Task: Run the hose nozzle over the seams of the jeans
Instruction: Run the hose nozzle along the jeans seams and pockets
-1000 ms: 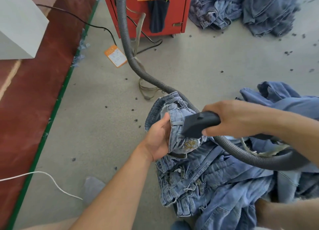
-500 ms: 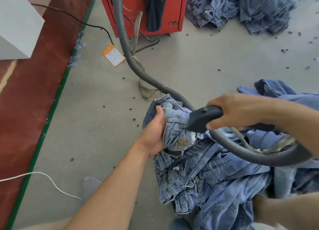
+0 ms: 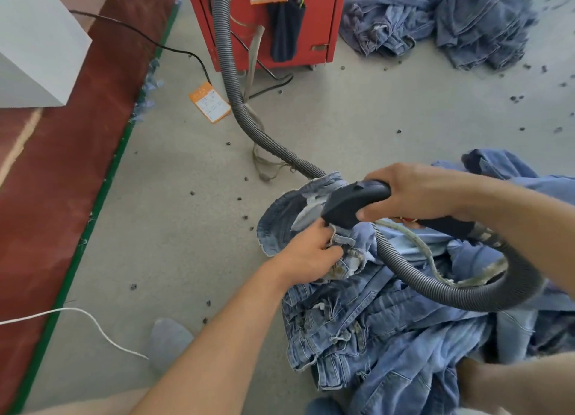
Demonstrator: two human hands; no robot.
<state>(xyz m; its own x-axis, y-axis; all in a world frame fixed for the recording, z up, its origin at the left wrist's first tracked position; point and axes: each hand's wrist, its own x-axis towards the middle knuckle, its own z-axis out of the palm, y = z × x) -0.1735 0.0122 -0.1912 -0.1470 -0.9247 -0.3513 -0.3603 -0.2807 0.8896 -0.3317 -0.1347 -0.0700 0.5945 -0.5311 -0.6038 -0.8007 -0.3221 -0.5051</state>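
A pile of light blue jeans (image 3: 382,330) lies on the floor in front of me. My left hand (image 3: 311,253) grips the waistband of the top pair, whose waist gapes open to the left. My right hand (image 3: 413,193) is closed around the dark nozzle (image 3: 351,204) of the grey ribbed hose (image 3: 435,287). The nozzle's mouth presses on the waistband fabric just above my left fingers. The hose loops right under my right forearm and also runs back to the red machine (image 3: 314,19).
A second heap of jeans (image 3: 435,22) lies at the back right. An orange tag (image 3: 210,102), a black cable and lint bits lie on the grey floor. A white cord (image 3: 93,324) crosses at left, beside a red strip with a green edge and a white box (image 3: 34,41).
My left hand has shifted its grip from flat against the waistband to clutching it lower down. The nozzle has moved up and left onto the opened waist.
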